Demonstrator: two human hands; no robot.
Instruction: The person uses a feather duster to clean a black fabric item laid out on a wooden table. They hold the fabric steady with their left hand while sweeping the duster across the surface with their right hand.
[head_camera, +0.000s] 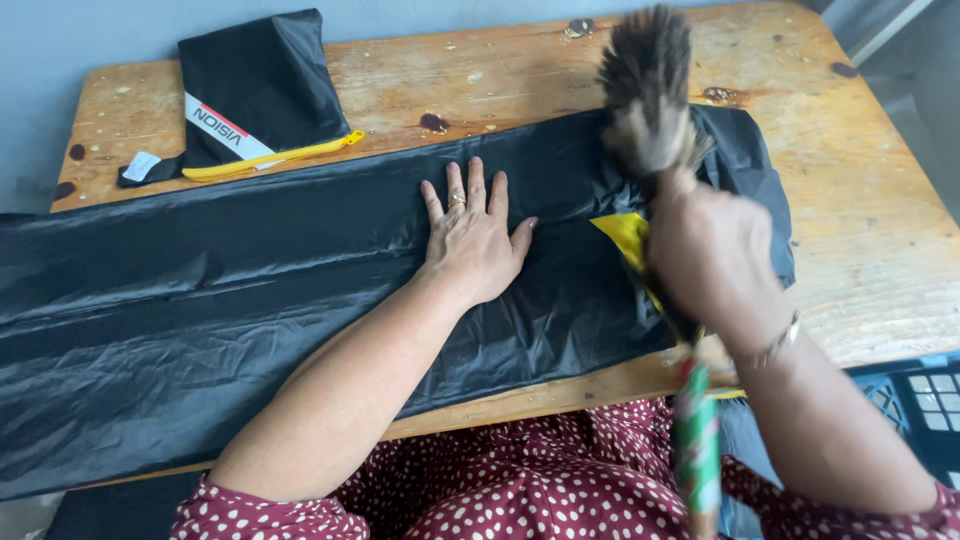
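A long black cloth (250, 280) lies spread across the wooden table (860, 200), with a yellow patch (625, 235) showing near its right end. My left hand (475, 235) rests flat on the cloth, fingers spread, a ring on one finger. My right hand (715, 260) grips a small broom (650, 90) by its handle; the brown bristles are blurred above the cloth's right part, and the green and red wrapped handle end (697, 450) points down toward my lap.
A black pouch (265, 90) with a yellow zip and white stripe lies at the table's back left. A dark crate (915, 400) stands low at the right. My lap in red dotted fabric (520, 490) is below the table's near edge.
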